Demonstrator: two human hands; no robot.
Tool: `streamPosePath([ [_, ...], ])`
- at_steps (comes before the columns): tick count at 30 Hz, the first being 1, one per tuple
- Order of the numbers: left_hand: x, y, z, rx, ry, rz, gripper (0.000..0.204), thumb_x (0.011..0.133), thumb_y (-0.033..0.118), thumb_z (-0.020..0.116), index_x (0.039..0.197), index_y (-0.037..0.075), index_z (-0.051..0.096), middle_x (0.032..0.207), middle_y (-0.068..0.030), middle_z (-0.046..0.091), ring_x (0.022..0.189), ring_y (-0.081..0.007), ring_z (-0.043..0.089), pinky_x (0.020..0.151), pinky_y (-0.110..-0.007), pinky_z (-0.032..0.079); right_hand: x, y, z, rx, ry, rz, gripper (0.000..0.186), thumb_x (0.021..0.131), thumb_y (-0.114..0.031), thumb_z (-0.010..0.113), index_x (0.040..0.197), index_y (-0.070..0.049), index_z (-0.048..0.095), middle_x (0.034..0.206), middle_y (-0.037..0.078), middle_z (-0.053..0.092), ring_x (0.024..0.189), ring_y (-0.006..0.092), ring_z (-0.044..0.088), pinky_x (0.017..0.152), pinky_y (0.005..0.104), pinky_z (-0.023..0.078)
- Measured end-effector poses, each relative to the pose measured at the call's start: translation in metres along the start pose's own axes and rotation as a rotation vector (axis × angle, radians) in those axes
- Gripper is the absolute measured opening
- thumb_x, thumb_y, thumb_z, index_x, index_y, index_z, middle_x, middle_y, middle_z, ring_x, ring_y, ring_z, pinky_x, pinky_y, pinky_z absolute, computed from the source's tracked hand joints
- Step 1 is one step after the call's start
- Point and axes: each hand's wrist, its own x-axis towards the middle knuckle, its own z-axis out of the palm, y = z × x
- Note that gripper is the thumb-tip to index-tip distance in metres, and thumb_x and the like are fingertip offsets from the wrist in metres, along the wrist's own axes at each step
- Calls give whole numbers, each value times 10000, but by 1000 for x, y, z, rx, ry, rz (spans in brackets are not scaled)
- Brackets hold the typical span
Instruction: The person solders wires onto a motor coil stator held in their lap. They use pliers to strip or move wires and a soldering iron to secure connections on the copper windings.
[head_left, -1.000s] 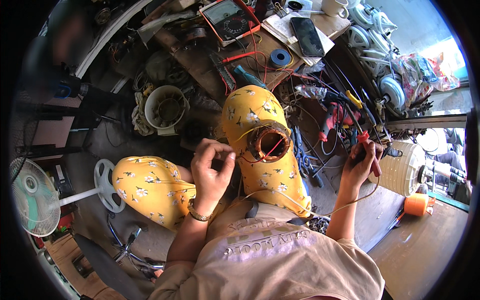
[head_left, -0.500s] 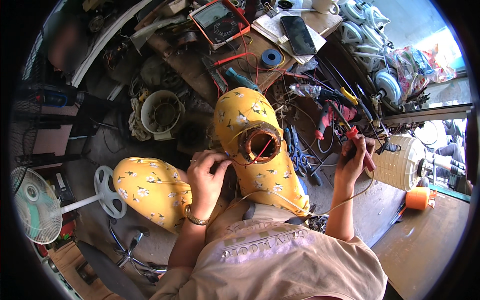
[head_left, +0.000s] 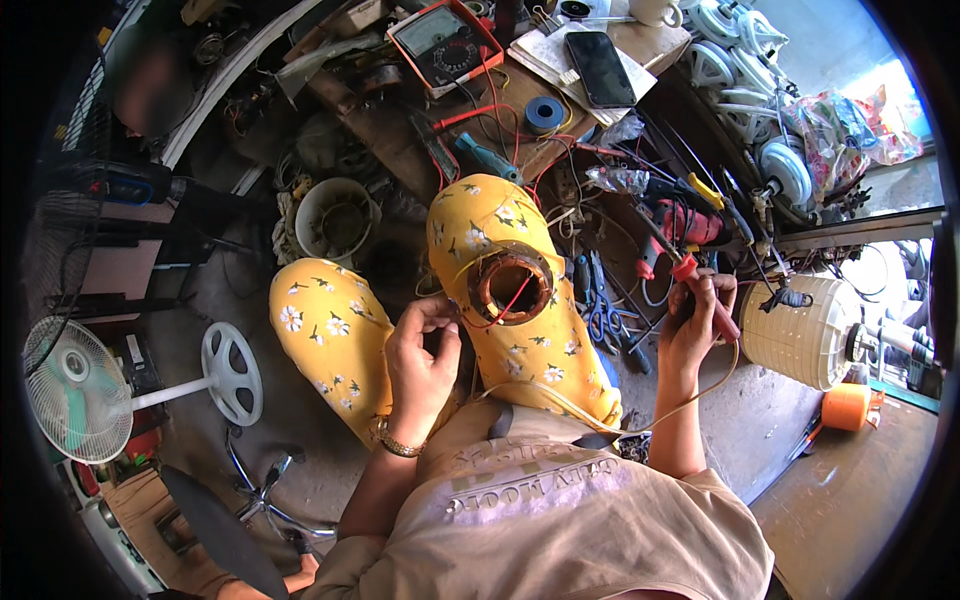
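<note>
A copper-wound ring stator (head_left: 484, 283) rests on my raised right leg (head_left: 522, 355), on yellow floral fabric, with red and yellow wires (head_left: 513, 304) at it. Beside its lower left, my left hand (head_left: 424, 355) has thumb and fingers pinched on a thin wire; the exact grip is small to see. My right hand (head_left: 693, 320), out to the right, is wrapped round the red handle of a soldering iron (head_left: 722, 318), tilted up and leftward, its tan cord running down across my lap.
Ahead, a cluttered bench holds a multimeter (head_left: 446, 50), phone (head_left: 597, 70) and tape roll (head_left: 543, 114). Pliers and scissors (head_left: 603, 315) and a drill (head_left: 677, 225) lie right of my knee. A fan (head_left: 78, 390) stands left, a bucket (head_left: 335, 215) ahead-left, a cream drum (head_left: 795, 330) right.
My left leg has risen and shifted rightward. My left hand has moved slightly, still beside the stator. The soldering iron in my right hand has shifted a little left.
</note>
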Motion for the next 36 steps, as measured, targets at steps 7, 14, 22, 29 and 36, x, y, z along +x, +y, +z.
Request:
streamPosePath([
  [7, -2, -18, 6, 272, -21, -8, 121, 779, 23, 693, 883, 2, 634, 871, -145, 677, 801, -311, 662, 722, -387, 513, 0, 3, -12, 21, -12, 14, 155, 921, -115, 624, 910, -81, 473, 885, 81, 599, 616, 113, 495, 535, 229, 381],
  [14, -10, -21, -7, 27, 75, -94, 47, 824, -18, 682, 833, -38, 640, 849, -128, 694, 716, -210, 669, 657, -302, 508, -4, 3, -7, 54, 23, 38, 160, 908, -82, 625, 902, -75, 465, 854, 75, 588, 615, 111, 502, 529, 221, 383],
  [22, -10, 5, -26, -109, 143, -71, 57, 864, -84, 611, 916, -61, 612, 1029, -163, 673, 943, -176, 655, 825, -288, 542, -9, 14, -4, 41, -15, 45, 183, 893, -88, 659, 912, -70, 478, 886, 71, 589, 623, 96, 504, 513, 203, 382],
  [29, 10, 33, -38, 221, 27, 95, 94, 855, 44, 675, 916, -3, 621, 871, -130, 685, 815, -279, 677, 714, -350, 518, -10, 14, 8, 30, -50, 86, 203, 881, -102, 682, 914, -70, 485, 906, 71, 587, 651, 92, 526, 523, 196, 410],
  [36, 18, 39, -37, 325, -72, 218, 140, 805, 35, 701, 928, 34, 634, 854, -86, 683, 797, -269, 648, 720, -372, 489, -8, 14, 16, 22, -42, 127, 191, 884, -86, 672, 912, -80, 483, 921, 64, 598, 705, 94, 568, 578, 183, 463],
])
